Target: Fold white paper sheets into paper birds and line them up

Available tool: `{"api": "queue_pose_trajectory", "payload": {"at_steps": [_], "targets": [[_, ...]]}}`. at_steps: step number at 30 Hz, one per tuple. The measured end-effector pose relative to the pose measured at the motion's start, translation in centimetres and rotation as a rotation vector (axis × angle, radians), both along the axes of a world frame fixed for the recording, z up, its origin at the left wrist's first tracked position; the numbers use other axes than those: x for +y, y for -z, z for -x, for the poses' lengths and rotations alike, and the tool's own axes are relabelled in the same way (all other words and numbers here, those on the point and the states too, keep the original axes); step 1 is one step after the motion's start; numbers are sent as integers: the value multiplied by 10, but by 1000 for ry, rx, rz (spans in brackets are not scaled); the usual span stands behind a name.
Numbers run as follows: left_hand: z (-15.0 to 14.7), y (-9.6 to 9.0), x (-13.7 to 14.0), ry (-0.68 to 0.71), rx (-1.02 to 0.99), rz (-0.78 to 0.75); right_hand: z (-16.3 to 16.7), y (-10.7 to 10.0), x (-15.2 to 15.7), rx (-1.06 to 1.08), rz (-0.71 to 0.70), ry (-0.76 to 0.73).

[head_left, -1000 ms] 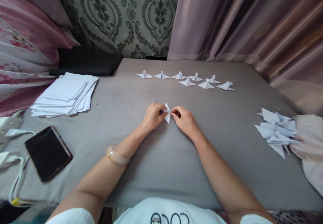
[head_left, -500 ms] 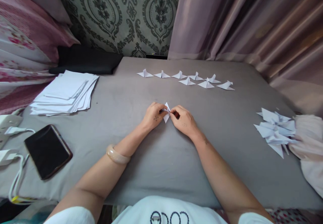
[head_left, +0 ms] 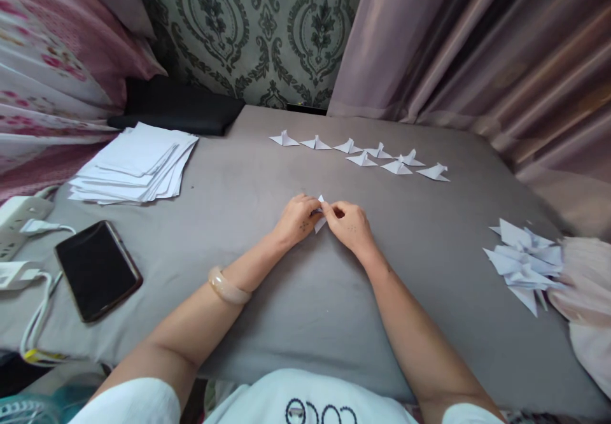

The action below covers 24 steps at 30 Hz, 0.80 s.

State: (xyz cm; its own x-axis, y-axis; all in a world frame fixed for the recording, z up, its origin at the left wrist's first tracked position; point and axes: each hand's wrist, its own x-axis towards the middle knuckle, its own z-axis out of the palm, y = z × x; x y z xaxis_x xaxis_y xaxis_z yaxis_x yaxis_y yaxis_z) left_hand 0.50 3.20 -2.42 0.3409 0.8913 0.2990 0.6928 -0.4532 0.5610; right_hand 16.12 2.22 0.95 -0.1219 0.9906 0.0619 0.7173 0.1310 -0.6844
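A small folded white paper crane (head_left: 320, 225) is between my hands above the middle of the grey-covered table (head_left: 305, 296). My left hand (head_left: 296, 219) pinches it from the left side. With thumb and forefinger closed, my right hand (head_left: 350, 223) grips it from the right. Fingers cover its centre, so only pointed tips show at top and bottom. Beyond my hands stand several similar folded paper cranes (head_left: 361, 159) in two loose rows.
On the left lie a stack of white paper (head_left: 133, 163), a dark-screened phone (head_left: 98, 271) and a power strip (head_left: 21, 223) with white cables. Larger folded white papers (head_left: 522, 261) are heaped at right beside a pale cloth (head_left: 587, 290). A black folded item (head_left: 181, 107) rests at back left.
My right fingers have moved left, closer to my left fingers, and cover more of the paper crane. The whole view has tilted slightly, shifting the surroundings.
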Motion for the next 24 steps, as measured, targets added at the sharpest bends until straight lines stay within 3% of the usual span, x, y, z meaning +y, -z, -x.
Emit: {"api": "queue_pose_trajectory", "payload": {"at_steps": [5, 16, 24], "targets": [[1, -3, -3, 13, 18, -1, -2, 0, 2, -4, -36, -39], [1, -4, -4, -16, 41, 6, -4, 1, 6, 48, 55, -11], [2, -6, -5, 0, 51, 20, -11, -1, 10, 255, 189, -72]]}}
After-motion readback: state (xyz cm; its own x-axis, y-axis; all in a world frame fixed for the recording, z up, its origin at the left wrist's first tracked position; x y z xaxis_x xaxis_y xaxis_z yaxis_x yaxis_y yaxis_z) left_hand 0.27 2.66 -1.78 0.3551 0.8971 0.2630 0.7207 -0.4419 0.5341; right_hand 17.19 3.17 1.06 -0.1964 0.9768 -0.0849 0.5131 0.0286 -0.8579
